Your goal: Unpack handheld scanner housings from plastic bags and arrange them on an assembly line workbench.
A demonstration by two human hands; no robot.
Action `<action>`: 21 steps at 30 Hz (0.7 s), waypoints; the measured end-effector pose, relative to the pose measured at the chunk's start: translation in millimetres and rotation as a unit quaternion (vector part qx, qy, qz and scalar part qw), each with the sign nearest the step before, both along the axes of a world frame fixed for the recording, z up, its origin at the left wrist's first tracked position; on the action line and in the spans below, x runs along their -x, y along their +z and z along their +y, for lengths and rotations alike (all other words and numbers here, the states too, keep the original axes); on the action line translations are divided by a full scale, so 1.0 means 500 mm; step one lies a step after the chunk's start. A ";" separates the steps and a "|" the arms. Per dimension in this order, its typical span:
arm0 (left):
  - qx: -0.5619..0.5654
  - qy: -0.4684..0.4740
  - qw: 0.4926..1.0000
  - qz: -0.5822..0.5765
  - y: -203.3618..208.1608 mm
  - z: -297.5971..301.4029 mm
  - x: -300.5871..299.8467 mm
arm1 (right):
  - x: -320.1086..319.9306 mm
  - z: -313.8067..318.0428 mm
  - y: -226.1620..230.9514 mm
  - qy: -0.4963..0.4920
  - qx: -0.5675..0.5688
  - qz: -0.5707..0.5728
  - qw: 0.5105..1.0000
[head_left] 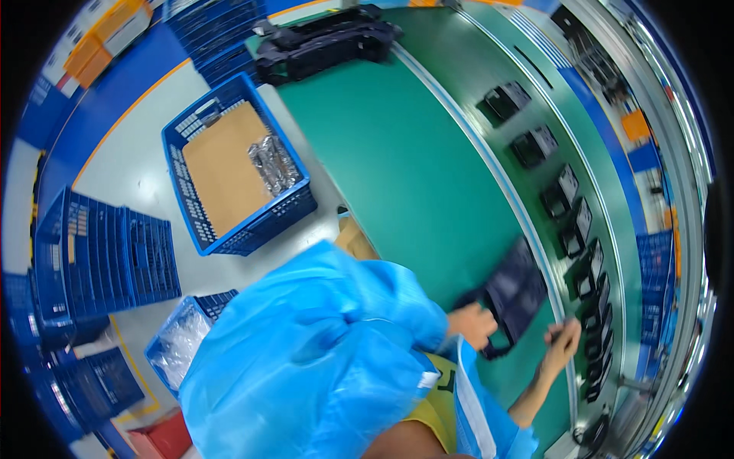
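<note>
A black plastic part (517, 287) with a broad panel and an open frame lies on the green worktable (390, 145), near its right edge. My left hand (474, 326) is closed at the part's near left side, on the frame's edge. To the right of the part, above the rail between table and conveyor, is my right hand (564, 341). Its fingers are bent together and a little blurred; whatever they hold, if anything, is too small to make out. Blue sleeves cover much of my arms.
Several black box-like parts (562, 191) stand in a row on the conveyor at right. A larger black molding (325, 46) lies at the table's far end. Left of the table, a blue crate (183, 206) holds cardboard and wrapped pieces. Stacked blue crates (107, 252) stand farther left.
</note>
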State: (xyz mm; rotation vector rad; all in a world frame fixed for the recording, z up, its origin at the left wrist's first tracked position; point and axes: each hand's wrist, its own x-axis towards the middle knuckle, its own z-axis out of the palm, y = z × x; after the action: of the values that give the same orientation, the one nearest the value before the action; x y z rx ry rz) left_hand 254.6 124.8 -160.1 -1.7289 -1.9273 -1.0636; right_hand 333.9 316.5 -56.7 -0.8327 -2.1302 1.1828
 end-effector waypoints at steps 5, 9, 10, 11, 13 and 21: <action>0.156 -0.012 0.988 -0.010 -0.006 0.161 -0.134 | -0.045 -0.004 0.029 -0.028 -0.035 0.040 0.998; -0.064 -0.131 0.989 0.004 0.061 0.088 -0.001 | -0.027 0.001 0.032 -0.002 0.029 -0.002 1.000; 0.042 -0.136 0.972 -0.186 0.157 0.019 0.095 | -0.025 -0.013 0.045 0.045 0.043 0.008 0.998; -0.133 -0.023 0.991 0.016 0.184 -0.035 0.208 | -0.015 -0.026 0.057 0.096 0.054 0.011 0.994; 0.004 0.304 0.952 0.046 0.176 -0.145 0.458 | 0.013 -0.041 0.062 0.097 0.071 0.014 0.993; 0.171 0.654 0.735 0.060 0.093 -0.493 0.848 | 0.177 -0.131 0.062 0.287 0.025 -0.147 0.946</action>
State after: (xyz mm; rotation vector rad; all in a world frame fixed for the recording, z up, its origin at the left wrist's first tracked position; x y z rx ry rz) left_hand -169.2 -121.4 -113.9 -0.1451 -2.5148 -0.0297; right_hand 245.4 250.9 -25.6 -0.4295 -2.7127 1.4707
